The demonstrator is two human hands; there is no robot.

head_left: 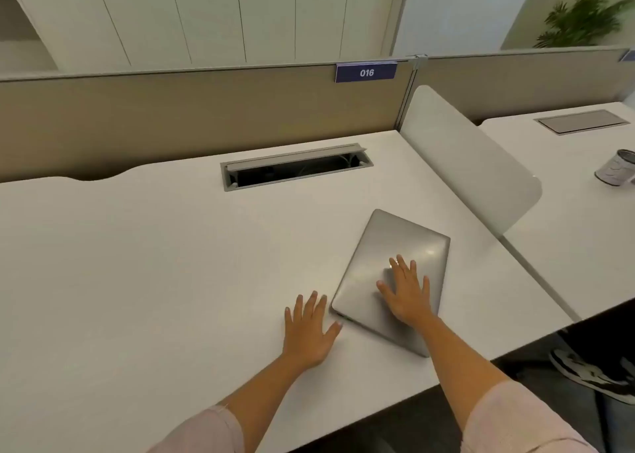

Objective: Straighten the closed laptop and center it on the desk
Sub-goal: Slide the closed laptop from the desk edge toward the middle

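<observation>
Grey flat metal closed laptop (395, 274) sits crooked near the right side of the white desk (154, 246), right hand (407, 294) flat and open on it, left hand (309, 329) open beside it, so turning and centering remain.

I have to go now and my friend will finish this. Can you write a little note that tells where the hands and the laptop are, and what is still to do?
Right hand: open, lying flat on the lid of the closed laptop.
Left hand: open, flat on the desk, its thumb tip right at the laptop's near left corner.
Laptop: closed, turned at an angle to the desk edges, on the right part of the desk, below and right of the open cable slot.
Done: lid closed, hands in place.
Left: turn the laptop square with the desk edge, then slide it left to the middle.
</observation>
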